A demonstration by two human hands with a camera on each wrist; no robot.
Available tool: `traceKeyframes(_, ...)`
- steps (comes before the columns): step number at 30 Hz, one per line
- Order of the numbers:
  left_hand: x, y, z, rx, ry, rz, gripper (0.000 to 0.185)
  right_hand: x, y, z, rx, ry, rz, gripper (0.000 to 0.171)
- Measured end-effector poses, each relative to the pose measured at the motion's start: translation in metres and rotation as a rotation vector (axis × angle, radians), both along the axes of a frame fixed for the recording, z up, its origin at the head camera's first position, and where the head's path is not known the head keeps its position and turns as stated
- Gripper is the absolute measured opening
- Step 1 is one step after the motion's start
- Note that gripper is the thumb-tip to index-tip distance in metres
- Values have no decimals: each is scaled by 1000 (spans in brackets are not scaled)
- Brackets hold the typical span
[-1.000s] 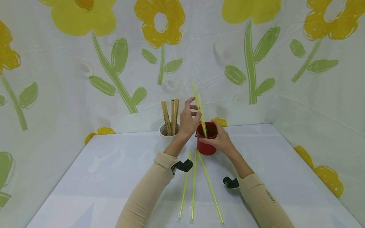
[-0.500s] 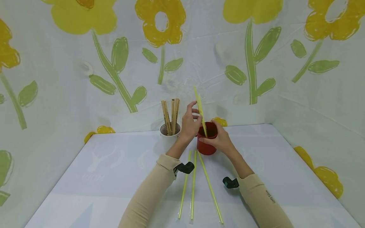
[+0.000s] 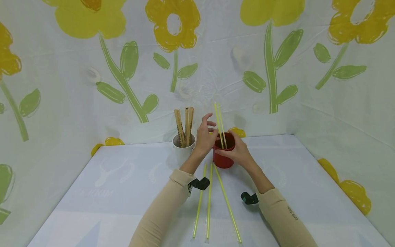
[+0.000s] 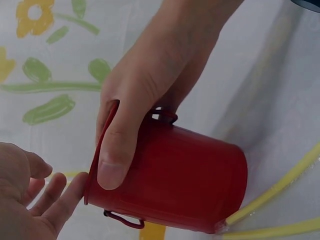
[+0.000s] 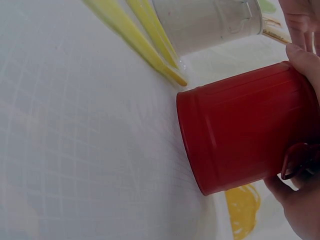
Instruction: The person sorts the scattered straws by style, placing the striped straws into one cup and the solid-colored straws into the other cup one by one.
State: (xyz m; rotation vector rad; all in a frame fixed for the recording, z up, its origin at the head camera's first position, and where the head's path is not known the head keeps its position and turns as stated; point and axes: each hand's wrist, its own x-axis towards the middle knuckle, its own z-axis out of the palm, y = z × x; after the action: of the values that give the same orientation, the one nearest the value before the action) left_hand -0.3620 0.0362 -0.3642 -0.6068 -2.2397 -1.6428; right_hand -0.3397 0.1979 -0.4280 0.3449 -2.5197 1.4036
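My right hand [image 3: 240,151] holds the red bucket [image 3: 223,160] by its rim, thumb on the near outside wall. Inside that bucket two yellow straws [image 3: 217,120] stand, leaning slightly left. Beside the rim on the left is my left hand [image 3: 205,138], fingers loosely bent and pinching nothing; in the left wrist view one fingertip [image 4: 76,187] meets the bucket's rim. Three more yellow straws [image 3: 228,206], in clear wrappers, lie on the table in front of the bucket. The straws' lower ends inside the bucket are hidden.
Left of the red bucket stands a white bucket [image 3: 182,153] with several paper-wrapped sticks [image 3: 187,123] upright in it. The white table [image 3: 123,192] meets a flower-printed cloth wall [image 3: 216,61] at the back and sides.
The straw at my left hand has dropped deeper into the red bucket, and my fingers have let it go. My left hand has come slightly lower. The right hand keeps its hold.
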Motion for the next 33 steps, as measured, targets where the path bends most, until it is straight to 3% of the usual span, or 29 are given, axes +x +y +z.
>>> traceKeyframes(14,4,-7,-10,74,-83,-25,60,1,-1,0,-6,-11,-8,94)
traceKeyframes(24,10,-18,-21,-2,-28,-2,51,2,-2,2,-13,-7,-6,95)
traceKeyframes(33,21,-24,-27,-5,-24,-29,48,1,-1,0,-2,-6,-13,99)
